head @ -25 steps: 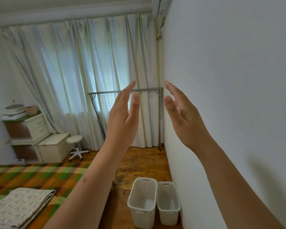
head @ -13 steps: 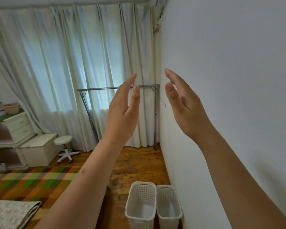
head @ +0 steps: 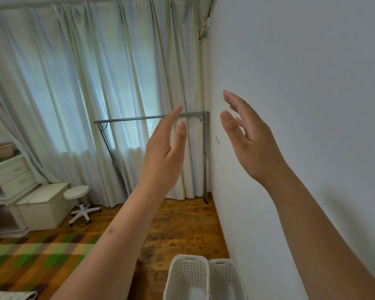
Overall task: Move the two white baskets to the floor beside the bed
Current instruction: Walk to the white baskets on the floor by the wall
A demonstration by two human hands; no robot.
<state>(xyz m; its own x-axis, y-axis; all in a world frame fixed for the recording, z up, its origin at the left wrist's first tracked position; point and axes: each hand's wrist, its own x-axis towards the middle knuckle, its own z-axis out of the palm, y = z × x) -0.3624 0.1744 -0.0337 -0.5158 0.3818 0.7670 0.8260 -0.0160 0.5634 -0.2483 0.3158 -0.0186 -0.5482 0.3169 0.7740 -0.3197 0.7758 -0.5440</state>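
Down at the bottom edge, the two white baskets point(head: 206, 278) stand side by side on the wooden floor point(head: 182, 224) against the wall point(head: 301, 83), their lower halves cut off. Left hand point(head: 164, 154) and right hand point(head: 250, 139) hover raised, fingers spread, holding nothing, before the metal rack point(head: 152, 118) and curtains point(head: 85, 83).

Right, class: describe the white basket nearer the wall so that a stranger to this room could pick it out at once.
Start at the plain white wall on the right and follow it down to the wooden floor. Two white perforated baskets stand side by side there, at the picture's bottom edge. Yours is the right basket, against the wall; the left basket stands on the bed's side.
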